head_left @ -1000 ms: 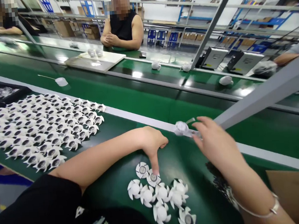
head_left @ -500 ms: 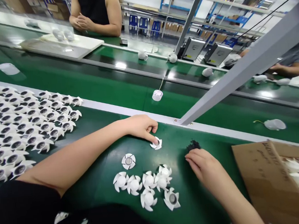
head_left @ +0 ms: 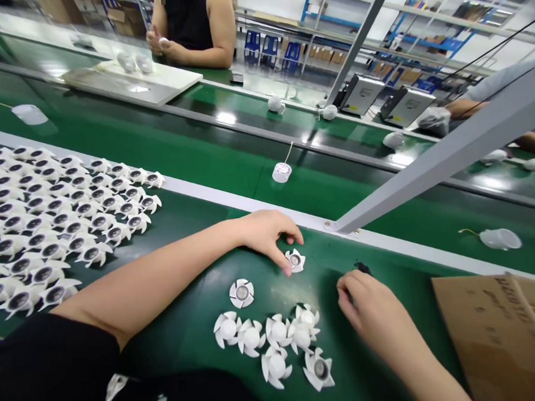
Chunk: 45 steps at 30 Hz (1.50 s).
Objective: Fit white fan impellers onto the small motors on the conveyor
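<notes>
My left fingertips [head_left: 286, 267] touch a white bladed plastic disc [head_left: 295, 261] at centre, no firm grip; my right hand [head_left: 366, 310] curls beside dark crumbs [head_left: 362, 268], hold unclear; the disc looks to want lifting next

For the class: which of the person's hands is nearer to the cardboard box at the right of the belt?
The right hand is nearer, just left of the cardboard box. The left hand is farther, on the right hand's far side from the box.

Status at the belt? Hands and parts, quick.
Left hand: fingertips at a white plastic impeller on the green conveyor belt. Right hand: curled, just below black crumbs. Cardboard box off right.
</notes>
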### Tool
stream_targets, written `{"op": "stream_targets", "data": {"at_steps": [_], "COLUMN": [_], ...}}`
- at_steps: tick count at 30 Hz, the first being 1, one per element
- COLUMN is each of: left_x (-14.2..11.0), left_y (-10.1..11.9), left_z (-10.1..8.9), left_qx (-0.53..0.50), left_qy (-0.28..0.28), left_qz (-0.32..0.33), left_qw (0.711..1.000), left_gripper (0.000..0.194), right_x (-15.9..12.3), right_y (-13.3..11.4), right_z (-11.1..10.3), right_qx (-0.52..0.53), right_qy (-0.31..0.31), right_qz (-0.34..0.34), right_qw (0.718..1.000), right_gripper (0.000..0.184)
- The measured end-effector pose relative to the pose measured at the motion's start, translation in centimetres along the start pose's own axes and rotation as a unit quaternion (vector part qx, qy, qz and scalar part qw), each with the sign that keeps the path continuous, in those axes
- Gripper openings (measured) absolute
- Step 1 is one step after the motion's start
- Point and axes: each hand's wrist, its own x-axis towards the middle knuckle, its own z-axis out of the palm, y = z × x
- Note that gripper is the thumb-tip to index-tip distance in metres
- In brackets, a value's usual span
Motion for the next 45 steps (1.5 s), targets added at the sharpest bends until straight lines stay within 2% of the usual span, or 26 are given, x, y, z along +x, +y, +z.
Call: {"op": "stream_targets", "data": {"at_steps": [2, 4, 6, 8, 12, 17, 20, 24, 27, 30, 31, 33, 35, 37, 39, 41, 43, 45], "left_x": [-0.1, -0.1, -0.2, -0.2, -0.2, 0.3, 0.5, 0.5, 0.5, 0.4, 0.4, 0.4, 0.5, 0.6, 0.7, 0.7, 0.6, 0.5], "left_y": [0.0, -0.1, -0.1, 0.0, 0.1, 0.1, 0.0, 0.1, 0.1, 0.0, 0.0, -0.2, -0.4, -0.6, -0.8, -0.8, -0.7, -0.6], "left_z": [0.1, 0.1, 0.2, 0.3, 0.8, 1.2, 1.3, 1.2, 1.2, 1.3, 1.3, 1.4, 1.5, 1.6, 1.6, 1.6, 1.5, 1.4], "left_qx": [0.021, 0.037, 0.047, 0.05, 0.065, 0.076, 0.075, 0.071, 0.054, 0.048, 0.049, 0.05, 0.045, 0.037, 0.032, 0.033, 0.037, 0.04], "left_qy": [-0.005, -0.005, -0.004, 0.0, 0.022, 0.018, 0.012, 0.014, 0.014, 0.019, 0.023, 0.032, 0.04, 0.047, 0.051, 0.051, 0.045, 0.04], "left_qz": [0.048, 0.072, 0.076, 0.075, 0.073, 0.052, 0.045, 0.033, 0.023, 0.017, 0.02, 0.03, 0.037, 0.038, 0.034, 0.028, 0.024, 0.027], "left_qw": [0.999, 0.997, 0.996, 0.996, 0.995, 0.996, 0.996, 0.997, 0.998, 0.999, 0.998, 0.998, 0.997, 0.997, 0.998, 0.998, 0.998, 0.998], "left_gripper": [0.057, 0.042, 0.03, 0.028, 0.035, 0.018, 0.017, 0.022, 0.022, 0.02, 0.02, 0.021, 0.023, 0.025, 0.026, 0.028, 0.03, 0.032], "right_x": [1.6, 3.5, 5.2, 6.3, 6.8, 6.6, 6.7, 6.4, 5.8, 5.1, 4.9, 4.5, 4.3, 4.5, 5.3, 6.7, 8.3, 9.7], "right_y": [-0.7, -1.6, -2.3, -2.7, -2.8, -3.4, -4.0, -4.6, -5.3, -5.0, -4.4, -2.0, 1.7, 6.5, 11.5, 15.9, 19.0, 20.6], "right_z": [-0.4, -0.6, -0.5, -0.1, 0.8, 1.0, 0.9, 0.8, 0.5, -0.7, -1.2, -2.4, -3.2, -3.1, -2.3, -1.4, -0.9, -1.0], "right_qx": [0.103, 0.164, 0.189, 0.193, 0.142, 0.024, -0.014, -0.08, -0.132, -0.108, -0.085, -0.06, -0.069, -0.073, -0.055, -0.07, -0.084, -0.084], "right_qy": [0.01, 0.02, 0.025, 0.022, 0.014, 0.042, 0.053, 0.069, 0.047, 0.034, 0.045, 0.09, 0.128, 0.114, 0.066, 0.081, 0.109, 0.134], "right_qz": [0.029, 0.035, 0.019, 0.005, -0.028, -0.028, -0.038, -0.093, -0.136, -0.134, -0.108, -0.002, 0.141, 0.249, 0.308, 0.365, 0.401, 0.386], "right_qw": [0.994, 0.986, 0.981, 0.981, 0.989, 0.998, 0.998, 0.99, 0.981, 0.985, 0.989, 0.994, 0.979, 0.959, 0.947, 0.925, 0.906, 0.909], "right_gripper": [0.012, 0.012, 0.012, 0.012, 0.014, 0.02, 0.023, 0.024, 0.03, 0.033, 0.032, 0.032, 0.032, 0.032, 0.036, 0.042, 0.045, 0.042]}}
